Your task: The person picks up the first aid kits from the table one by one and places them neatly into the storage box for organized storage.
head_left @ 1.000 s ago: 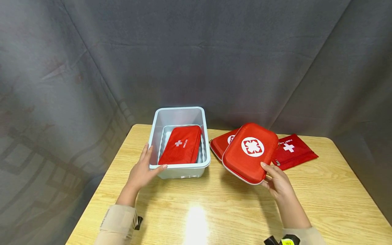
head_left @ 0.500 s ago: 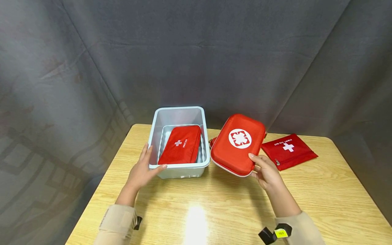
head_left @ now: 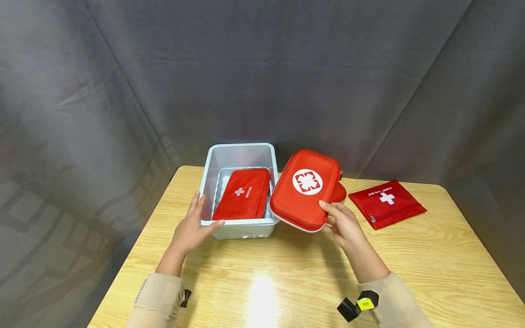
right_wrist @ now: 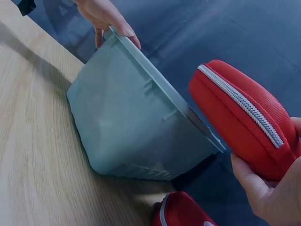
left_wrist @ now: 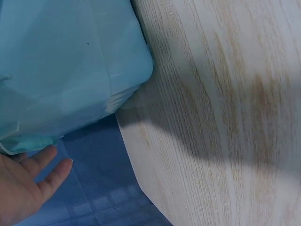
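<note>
With our right hand (head_left: 343, 225) we pinch a red case (head_left: 304, 191), thumb above and fingers underneath, holding it tilted over the table (head_left: 217, 278) beside the bin's (head_left: 244, 231) right rim. Our left hand (head_left: 189, 233) rests, fingers spread and nearly straight, at the bin's near left corner. Inside lies a red pouch (head_left: 242, 205) (lettered FIRST AID); a second case (head_left: 339, 193), mostly hidden, sits right of the bin.

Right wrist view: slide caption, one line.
Right hand holds a rounded red zippered case near a pale grey-blue plastic bin that the left hand touches.
</note>
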The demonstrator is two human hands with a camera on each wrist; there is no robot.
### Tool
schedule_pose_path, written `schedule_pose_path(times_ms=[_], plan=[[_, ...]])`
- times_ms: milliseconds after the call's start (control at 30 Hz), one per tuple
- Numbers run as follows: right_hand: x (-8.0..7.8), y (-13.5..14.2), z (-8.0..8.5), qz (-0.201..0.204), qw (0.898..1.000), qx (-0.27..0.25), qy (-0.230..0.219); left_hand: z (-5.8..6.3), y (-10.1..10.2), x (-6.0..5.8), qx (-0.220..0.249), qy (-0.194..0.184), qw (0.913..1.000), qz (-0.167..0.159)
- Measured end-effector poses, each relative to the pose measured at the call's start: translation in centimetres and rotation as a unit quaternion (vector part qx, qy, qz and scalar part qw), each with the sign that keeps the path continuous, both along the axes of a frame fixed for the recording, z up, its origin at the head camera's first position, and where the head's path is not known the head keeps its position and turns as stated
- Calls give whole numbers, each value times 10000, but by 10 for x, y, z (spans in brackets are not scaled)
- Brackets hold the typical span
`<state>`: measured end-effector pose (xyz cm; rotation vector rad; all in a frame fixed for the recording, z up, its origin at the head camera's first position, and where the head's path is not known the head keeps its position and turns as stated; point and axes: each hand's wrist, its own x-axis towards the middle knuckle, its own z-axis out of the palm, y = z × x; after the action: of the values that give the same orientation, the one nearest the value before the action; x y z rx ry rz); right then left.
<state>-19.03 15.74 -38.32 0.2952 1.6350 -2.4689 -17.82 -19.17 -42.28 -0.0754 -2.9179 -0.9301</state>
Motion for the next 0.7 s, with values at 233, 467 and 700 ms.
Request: schedule_pose_path(times_ms=[233,467,700], plan=[[-5,-12,3,108,9999,35,-4,1,0,1,45,-23,10000,-23],[-15,-26,8,262,9996,-44,1,1,0,0,26,-36,10000,8],[-22,-36,9,388,9991,-147,31,1,0,0,46,-22,10000,10]])
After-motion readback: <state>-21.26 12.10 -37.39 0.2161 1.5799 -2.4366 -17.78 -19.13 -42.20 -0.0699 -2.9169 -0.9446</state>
